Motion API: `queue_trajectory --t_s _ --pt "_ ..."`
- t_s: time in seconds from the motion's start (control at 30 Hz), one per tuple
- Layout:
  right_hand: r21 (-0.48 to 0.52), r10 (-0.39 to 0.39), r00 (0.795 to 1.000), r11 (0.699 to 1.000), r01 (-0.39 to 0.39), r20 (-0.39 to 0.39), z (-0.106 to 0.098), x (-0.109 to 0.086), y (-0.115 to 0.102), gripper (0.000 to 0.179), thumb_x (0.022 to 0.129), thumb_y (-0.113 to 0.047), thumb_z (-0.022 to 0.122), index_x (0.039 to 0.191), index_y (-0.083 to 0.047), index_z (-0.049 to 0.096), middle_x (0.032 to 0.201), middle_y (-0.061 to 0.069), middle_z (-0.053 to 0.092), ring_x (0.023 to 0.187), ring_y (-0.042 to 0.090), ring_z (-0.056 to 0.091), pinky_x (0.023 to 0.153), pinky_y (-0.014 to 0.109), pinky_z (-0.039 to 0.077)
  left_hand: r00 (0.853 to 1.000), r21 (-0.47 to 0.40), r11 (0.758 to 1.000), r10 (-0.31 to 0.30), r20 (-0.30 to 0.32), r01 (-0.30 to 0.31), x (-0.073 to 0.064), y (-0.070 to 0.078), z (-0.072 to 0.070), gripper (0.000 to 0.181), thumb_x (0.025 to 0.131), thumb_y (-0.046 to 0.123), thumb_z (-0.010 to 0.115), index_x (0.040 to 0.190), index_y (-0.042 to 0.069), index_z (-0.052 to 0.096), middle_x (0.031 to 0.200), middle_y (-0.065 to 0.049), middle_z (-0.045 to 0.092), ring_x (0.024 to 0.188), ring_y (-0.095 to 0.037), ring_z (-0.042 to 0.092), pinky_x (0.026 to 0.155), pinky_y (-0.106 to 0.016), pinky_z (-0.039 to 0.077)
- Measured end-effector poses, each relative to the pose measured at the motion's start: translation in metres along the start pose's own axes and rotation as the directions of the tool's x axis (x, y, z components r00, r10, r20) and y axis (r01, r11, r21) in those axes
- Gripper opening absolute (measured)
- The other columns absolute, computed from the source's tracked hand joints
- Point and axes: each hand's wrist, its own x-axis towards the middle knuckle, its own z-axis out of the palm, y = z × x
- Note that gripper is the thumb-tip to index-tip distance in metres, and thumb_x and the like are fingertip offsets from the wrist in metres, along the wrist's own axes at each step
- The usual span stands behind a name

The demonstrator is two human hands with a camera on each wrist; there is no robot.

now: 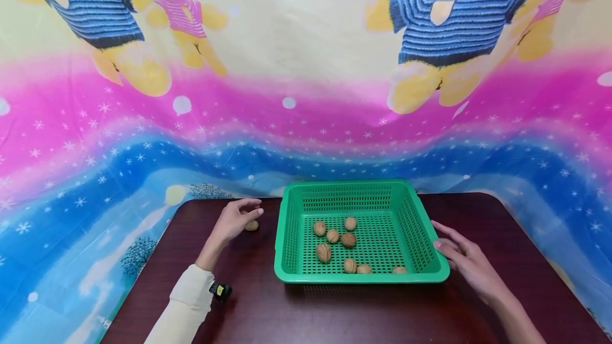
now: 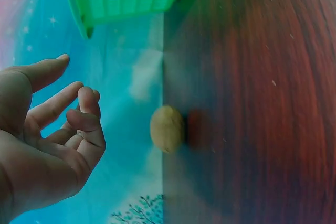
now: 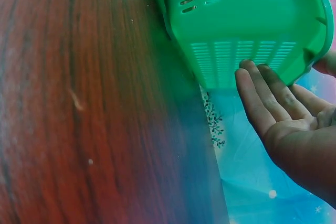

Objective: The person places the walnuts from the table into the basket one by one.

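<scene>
My left hand hovers beside a lone walnut on the table, left of the green plastic basket. In the left wrist view, the fingers of that hand bend loosely with nothing between them, and the walnut is apart from them. Over at the basket's right side, my right hand holds the rim, thumb on top and fingers outside. The right wrist view has the long fingers fairly straight against the slotted wall of the basket. Several walnuts lie scattered on the basket floor.
A dark reddish-brown wooden table with rounded far corners bears the basket. Behind it hangs a colourful cloth printed with bears and snowflakes. A small black device is strapped at the left wrist, over a pale sleeve.
</scene>
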Motion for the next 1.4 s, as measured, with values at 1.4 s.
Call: queue_trajectory --t_s 1.4 --pt "0.016 -0.031 0.999 0.999 0.031 0.006 0.001 -0.002 0.000 0.061 0.117 -0.024 0.049 0.171 -0.006 0.025 0.125 -0.019 0.073 0.111 0.001 0.073 0.085 0.029 0.063 0.992 0.079 0.988 -0.128 -0.021 0.129 -0.002 -0.051 0.007 0.031 0.102 0.018 0.076 0.130 0.005 0.076 0.127 -0.020 0.074 0.089 -0.020 0.072 0.077 -0.032 0.055"
